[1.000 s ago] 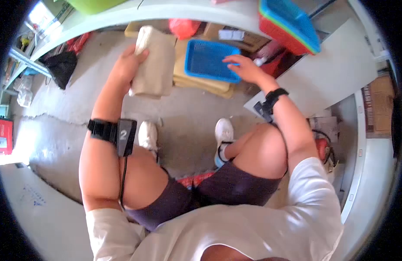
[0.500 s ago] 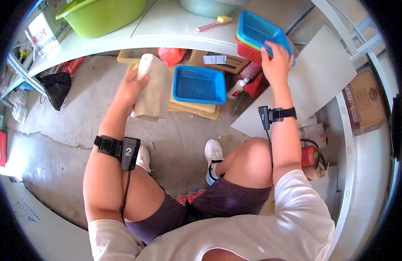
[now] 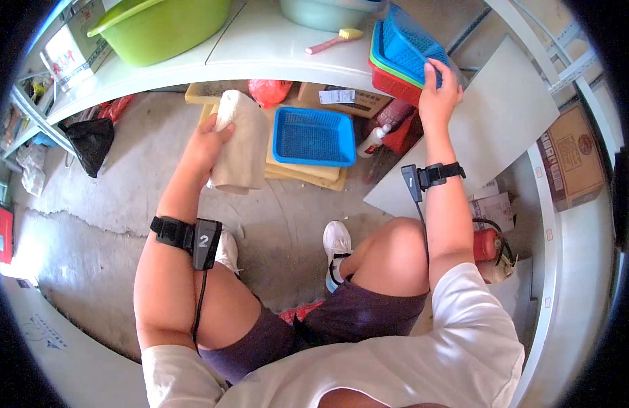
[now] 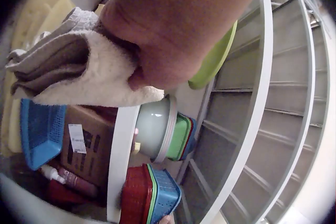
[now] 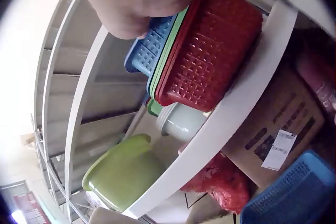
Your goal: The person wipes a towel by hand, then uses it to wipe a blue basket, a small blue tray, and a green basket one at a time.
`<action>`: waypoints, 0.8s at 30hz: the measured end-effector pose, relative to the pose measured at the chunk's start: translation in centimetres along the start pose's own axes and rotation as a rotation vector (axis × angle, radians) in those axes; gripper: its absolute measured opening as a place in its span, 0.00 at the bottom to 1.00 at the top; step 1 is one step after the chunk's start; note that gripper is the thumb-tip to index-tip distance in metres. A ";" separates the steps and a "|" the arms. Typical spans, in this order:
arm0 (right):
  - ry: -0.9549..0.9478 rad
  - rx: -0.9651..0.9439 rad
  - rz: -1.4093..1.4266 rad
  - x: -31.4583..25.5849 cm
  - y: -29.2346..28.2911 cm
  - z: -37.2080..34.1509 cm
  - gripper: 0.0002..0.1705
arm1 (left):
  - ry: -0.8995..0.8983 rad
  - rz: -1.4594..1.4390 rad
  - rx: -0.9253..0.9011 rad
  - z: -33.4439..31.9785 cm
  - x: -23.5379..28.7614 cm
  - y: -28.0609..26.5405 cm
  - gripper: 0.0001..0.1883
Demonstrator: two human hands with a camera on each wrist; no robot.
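My left hand (image 3: 209, 145) grips a folded cream towel (image 3: 241, 146) by its left side, held up above the floor. The towel's layered folds show in the left wrist view, with the thumb against the cloth. My right hand (image 3: 439, 98) pinches the near rim of the top blue plastic basket (image 3: 413, 44), which tilts up from the stack at the shelf's front edge. Under it sit a green basket (image 3: 396, 68) and a red basket (image 5: 215, 45). A separate blue basket (image 3: 314, 162) lies lower down on yellowish slabs (image 3: 307, 175), between the two hands.
On the white shelf (image 3: 280, 66) stand a green basin (image 3: 161, 34), a pale basin (image 3: 324, 15) and a pink-handled brush (image 3: 331, 44). Below are a red bag (image 3: 269, 92), a cardboard box (image 3: 369, 102) and a white bottle (image 3: 374, 139). A fire extinguisher (image 3: 486, 243) stands at right.
My right hand has gone from beside the lower blue basket up to the stack, and the top blue basket has tilted up. My left hand keeps hold of the towel.
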State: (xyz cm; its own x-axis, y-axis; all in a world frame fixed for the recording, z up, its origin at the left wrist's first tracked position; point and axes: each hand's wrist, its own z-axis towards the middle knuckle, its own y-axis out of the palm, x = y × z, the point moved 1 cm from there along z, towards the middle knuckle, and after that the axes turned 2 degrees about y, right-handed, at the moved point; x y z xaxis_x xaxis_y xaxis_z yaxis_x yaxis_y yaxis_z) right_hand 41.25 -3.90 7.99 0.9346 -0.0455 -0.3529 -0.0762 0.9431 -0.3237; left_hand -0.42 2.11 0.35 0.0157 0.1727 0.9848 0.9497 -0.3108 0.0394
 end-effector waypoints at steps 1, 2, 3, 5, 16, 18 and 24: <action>-0.042 0.008 0.014 -0.2 -0.1 0.2 0.10 | -0.006 0.003 0.001 0.1 0.0 0.0 0.22; -0.084 0.016 0.028 -0.4 -0.4 0.4 0.11 | -0.012 0.006 0.002 0.1 -0.1 0.0 0.22; -0.125 0.023 0.042 -0.6 -0.5 0.4 0.11 | -0.019 0.010 0.003 0.2 -0.1 0.0 0.21; -0.150 -0.004 -0.081 -1.2 -0.6 -0.2 0.12 | -0.007 0.011 -0.011 0.4 -0.3 0.0 0.20; -0.355 -0.011 0.003 -6.1 -3.7 -1.8 0.15 | 0.017 -0.107 -0.007 0.0 0.5 0.5 0.22; -0.491 -0.096 0.045 -8.8 -4.8 -3.2 0.16 | -0.006 -0.200 0.005 -0.2 1.3 0.7 0.23; -0.849 -0.489 0.398 -14.7 -5.8 -6.3 0.15 | 0.063 -0.743 -0.124 -0.8 2.5 0.7 0.21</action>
State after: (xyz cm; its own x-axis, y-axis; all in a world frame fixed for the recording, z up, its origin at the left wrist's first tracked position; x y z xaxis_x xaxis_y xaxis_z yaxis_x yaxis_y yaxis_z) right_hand 25.73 -10.82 9.53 0.7333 0.6614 0.1576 -0.3854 0.5954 -0.7049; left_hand 0.07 1.53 2.94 -0.6362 0.3252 0.6997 0.6613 -0.2373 0.7116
